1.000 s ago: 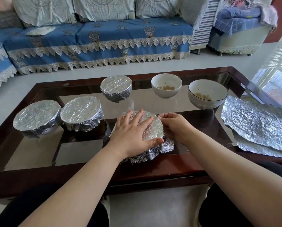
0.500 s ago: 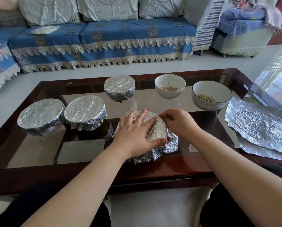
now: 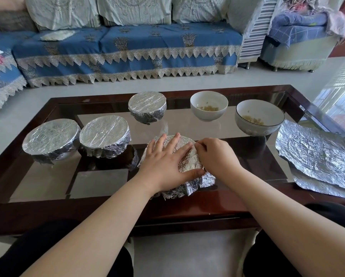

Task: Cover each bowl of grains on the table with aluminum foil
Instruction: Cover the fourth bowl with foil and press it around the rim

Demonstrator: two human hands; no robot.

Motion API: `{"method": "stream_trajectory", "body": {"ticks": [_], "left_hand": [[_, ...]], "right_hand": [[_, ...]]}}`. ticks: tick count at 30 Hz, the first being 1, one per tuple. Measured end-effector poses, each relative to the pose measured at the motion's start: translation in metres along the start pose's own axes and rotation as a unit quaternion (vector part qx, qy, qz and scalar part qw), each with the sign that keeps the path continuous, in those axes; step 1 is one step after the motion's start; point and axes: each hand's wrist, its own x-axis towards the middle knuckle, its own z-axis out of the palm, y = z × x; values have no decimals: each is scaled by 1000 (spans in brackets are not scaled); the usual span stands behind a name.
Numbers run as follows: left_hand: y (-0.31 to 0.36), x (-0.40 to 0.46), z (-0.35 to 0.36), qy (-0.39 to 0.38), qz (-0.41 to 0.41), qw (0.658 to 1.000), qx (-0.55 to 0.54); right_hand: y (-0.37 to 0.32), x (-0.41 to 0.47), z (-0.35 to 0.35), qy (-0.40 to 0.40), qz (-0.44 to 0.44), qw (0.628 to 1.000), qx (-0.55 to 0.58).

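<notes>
A foil-covered bowl (image 3: 189,166) stands near the table's front edge. My left hand (image 3: 165,162) lies flat on its foil top, fingers straight. My right hand (image 3: 215,156) has curled fingers pinching the foil at the bowl's right rim. Three more foil-covered bowls stand to the left and behind: one (image 3: 49,139) at far left, one (image 3: 104,137) beside it, one (image 3: 147,105) at the back. Two uncovered white bowls with grains stand at the back right, one (image 3: 208,105) plain, one (image 3: 259,118) dark-rimmed.
Loose foil sheets (image 3: 319,156) lie stacked at the table's right end. The glass-topped table (image 3: 99,182) has a dark wooden frame. A blue sofa (image 3: 127,48) stands behind across a strip of floor. My knees sit under the front edge.
My right hand has shifted along the bowl's right rim, working the foil down. My left hand stays flat on top. The camera has drifted slightly.
</notes>
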Motion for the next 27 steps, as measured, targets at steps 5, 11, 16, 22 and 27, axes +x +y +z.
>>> {"method": "stream_trajectory", "body": {"ticks": [5, 11, 16, 22, 27], "left_hand": [[0, 1, 0, -1, 2, 1000, 1], [3, 0, -2, -10, -16, 1000, -4], [14, -7, -7, -46, -63, 997, -12], [5, -21, -11, -68, -76, 995, -11], [4, -21, -4, -49, -70, 996, 8]], "right_hand": [[7, 3, 0, -19, 34, 999, 36], [11, 5, 3, -59, 17, 998, 35], [14, 16, 0, -82, -19, 996, 38], [17, 23, 2, -92, -32, 994, 47], [20, 22, 8, -72, -7, 991, 116]]}}
